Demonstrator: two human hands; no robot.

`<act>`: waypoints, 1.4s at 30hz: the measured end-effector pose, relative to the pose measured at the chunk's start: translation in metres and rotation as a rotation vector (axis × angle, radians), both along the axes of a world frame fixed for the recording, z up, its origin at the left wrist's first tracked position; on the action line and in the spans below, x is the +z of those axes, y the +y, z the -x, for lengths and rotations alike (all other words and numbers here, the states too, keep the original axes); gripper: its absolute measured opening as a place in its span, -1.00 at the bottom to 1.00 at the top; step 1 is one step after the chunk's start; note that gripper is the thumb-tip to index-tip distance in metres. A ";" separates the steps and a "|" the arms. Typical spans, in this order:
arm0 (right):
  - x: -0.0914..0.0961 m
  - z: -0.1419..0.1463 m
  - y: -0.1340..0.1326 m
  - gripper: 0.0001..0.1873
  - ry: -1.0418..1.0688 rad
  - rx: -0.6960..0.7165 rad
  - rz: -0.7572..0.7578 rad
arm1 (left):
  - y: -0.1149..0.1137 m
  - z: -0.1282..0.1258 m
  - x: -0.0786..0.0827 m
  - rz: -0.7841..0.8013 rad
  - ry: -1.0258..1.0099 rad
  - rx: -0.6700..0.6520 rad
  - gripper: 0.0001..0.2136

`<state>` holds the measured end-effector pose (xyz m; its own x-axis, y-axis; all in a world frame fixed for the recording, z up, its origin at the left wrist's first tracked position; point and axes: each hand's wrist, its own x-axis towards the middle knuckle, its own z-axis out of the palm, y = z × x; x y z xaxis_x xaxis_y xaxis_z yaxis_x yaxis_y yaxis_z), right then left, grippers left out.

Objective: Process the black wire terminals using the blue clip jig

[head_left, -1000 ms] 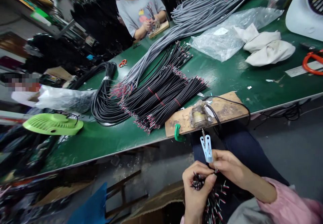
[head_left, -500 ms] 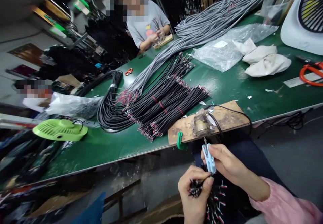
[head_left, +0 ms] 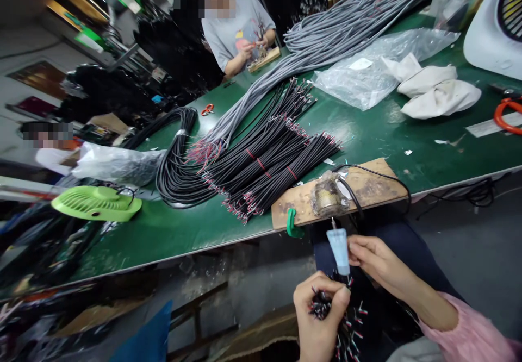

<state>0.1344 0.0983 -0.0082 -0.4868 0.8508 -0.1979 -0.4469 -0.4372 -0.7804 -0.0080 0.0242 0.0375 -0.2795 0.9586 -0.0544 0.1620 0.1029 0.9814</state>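
Note:
My left hand (head_left: 320, 313) is closed around a bundle of thin black cables (head_left: 320, 303) whose stripped ends show red, white and dark cores. Between its thumb and forefinger, one cable end (head_left: 348, 281) points up to the lower end of a light blue clip (head_left: 338, 250). That clip hangs from the shaft of a small motor (head_left: 326, 198), and its outline is smeared into a solid wedge, as if spinning. Just right of the clip is my right hand (head_left: 375, 256), its fingers loosely bent and apart, holding nothing visible. More cable ends (head_left: 354, 324) fan out below.
The motor sits on a wooden board (head_left: 375, 180) held to the green table (head_left: 163, 248) by a green clamp (head_left: 292, 223). Tied black cable bundles (head_left: 261, 166), grey cables (head_left: 326, 41), a green fan (head_left: 98, 203) and orange-handled scissors (head_left: 508, 116) lie around. A co-worker (head_left: 240, 36) sits opposite.
My right hand has let go of the blue clip and moved slightly right. The clip, sharp before, is now blurred. My left hand still grips the cables, and the view has shifted slightly.

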 end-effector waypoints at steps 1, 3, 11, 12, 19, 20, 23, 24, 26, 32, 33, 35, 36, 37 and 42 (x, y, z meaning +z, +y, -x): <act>0.001 -0.003 -0.001 -0.67 -0.030 0.002 -0.022 | -0.003 0.000 -0.003 0.043 0.031 0.007 -0.75; 0.006 -0.006 -0.003 -0.73 -0.102 0.007 -0.104 | -0.010 0.000 -0.008 0.136 0.069 0.040 -0.70; 0.031 -0.006 -0.009 -0.82 -0.372 0.081 -0.520 | -0.014 -0.018 -0.010 0.228 -0.017 0.175 -0.69; 0.031 -0.006 -0.009 -0.81 -0.391 0.065 -0.518 | -0.012 -0.019 -0.009 0.213 -0.051 0.130 -0.72; 0.019 -0.007 -0.010 -0.79 -0.379 -0.072 -0.502 | -0.009 -0.014 -0.007 0.100 -0.164 0.107 -0.71; 0.018 -0.007 -0.011 -0.79 -0.369 -0.087 -0.502 | -0.010 -0.013 -0.007 0.110 -0.181 0.121 -0.70; 0.015 -0.010 -0.013 -0.77 -0.331 -0.085 -0.496 | -0.014 -0.013 -0.008 0.179 -0.236 0.138 -0.70; 0.014 -0.012 -0.013 -0.76 -0.320 -0.073 -0.501 | -0.015 -0.013 -0.008 0.217 -0.262 0.139 -0.69; 0.013 -0.014 -0.013 -0.77 -0.313 -0.056 -0.542 | -0.016 -0.013 -0.008 0.291 -0.325 0.132 -0.67; 0.012 -0.016 -0.015 -0.81 -0.300 -0.057 -0.693 | -0.014 -0.012 -0.009 0.261 -0.285 0.105 -0.65; 0.013 -0.015 -0.015 -0.80 -0.300 -0.062 -0.699 | -0.013 -0.012 -0.009 0.250 -0.258 0.108 -0.66; 0.015 -0.014 -0.016 -0.76 -0.303 -0.073 -0.694 | -0.012 -0.011 -0.009 0.226 -0.207 0.100 -0.66; 0.016 -0.013 -0.016 -0.72 -0.301 -0.071 -0.685 | -0.012 -0.011 -0.009 0.211 -0.180 0.087 -0.66; 0.016 -0.013 -0.017 -0.68 -0.295 -0.058 -0.674 | -0.012 -0.010 -0.008 0.193 -0.152 0.069 -0.66; 0.016 -0.013 -0.010 -0.58 -0.186 0.156 -0.458 | -0.013 -0.007 -0.004 0.066 0.011 -0.075 -0.69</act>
<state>0.1475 0.0883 0.0080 -0.6069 0.7905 0.0827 -0.2392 -0.0825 -0.9675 -0.0015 0.0116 0.0334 -0.2078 0.9714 -0.1150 0.1822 0.1540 0.9711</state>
